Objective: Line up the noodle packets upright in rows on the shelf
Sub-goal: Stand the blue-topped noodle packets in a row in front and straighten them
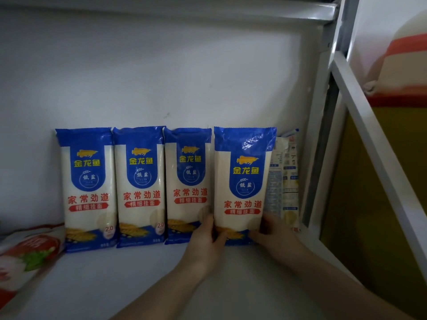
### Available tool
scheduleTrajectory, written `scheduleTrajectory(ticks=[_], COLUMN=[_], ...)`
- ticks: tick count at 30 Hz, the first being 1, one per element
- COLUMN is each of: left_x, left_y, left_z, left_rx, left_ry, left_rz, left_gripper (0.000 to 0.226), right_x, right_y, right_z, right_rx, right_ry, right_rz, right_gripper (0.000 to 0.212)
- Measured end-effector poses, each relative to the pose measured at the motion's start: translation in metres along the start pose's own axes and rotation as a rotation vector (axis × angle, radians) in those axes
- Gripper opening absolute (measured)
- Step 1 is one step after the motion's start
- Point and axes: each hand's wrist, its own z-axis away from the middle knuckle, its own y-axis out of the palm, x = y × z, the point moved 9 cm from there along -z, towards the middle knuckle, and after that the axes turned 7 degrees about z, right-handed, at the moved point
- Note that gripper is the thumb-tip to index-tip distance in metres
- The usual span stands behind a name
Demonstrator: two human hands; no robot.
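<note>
Gripping packet (242, 185) between both hands (208, 239).

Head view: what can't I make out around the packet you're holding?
- Held packet: bottom corners covered by left hand and right hand.
- Fifth packet: front hidden, turned sideways behind the held one.
- Red bag: cut off by the left edge, print blurred.

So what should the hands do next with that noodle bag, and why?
Probably slide the held packet back to the wall. The left hand and right hand grip its bottom corners, and it looks nearer to the camera than the three upright packets to its left, overlapping the closest one. The turned-around packet on its right probably needs facing forward afterwards.
</note>
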Motion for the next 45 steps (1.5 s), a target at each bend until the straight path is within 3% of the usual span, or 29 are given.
scheduleTrajectory(ticks=[12,17,31,45], left_x=[-0.003,0.000,-0.002,-0.007], left_y=[-0.009,-0.013,-0.015,-0.013], left_z=[-0.005,-0.005,0.003,0.006], left_rx=[-0.159,-0.260,-0.328,-0.348], left_ry=[0.062,0.050,0.112,0.159], left_rz=[-0.116,-0.070,-0.076,-0.248], left_gripper=[0.026,0.021,0.045,0.050], right_x=[-0.002,-0.003,-0.013,-0.010], right_y=[-0.001,-0.002,0.002,0.002], right_z=[-0.011,-0.014,-0.020,-0.007], right_rx=[-0.060,-0.116,-0.206,-0.399], right_ry=[0.018,0.057,0.194,0.092], right_rz=[0.093,0.069,-0.153,-0.099], right_gripper=[0.030,0.036,0.041,0.026])
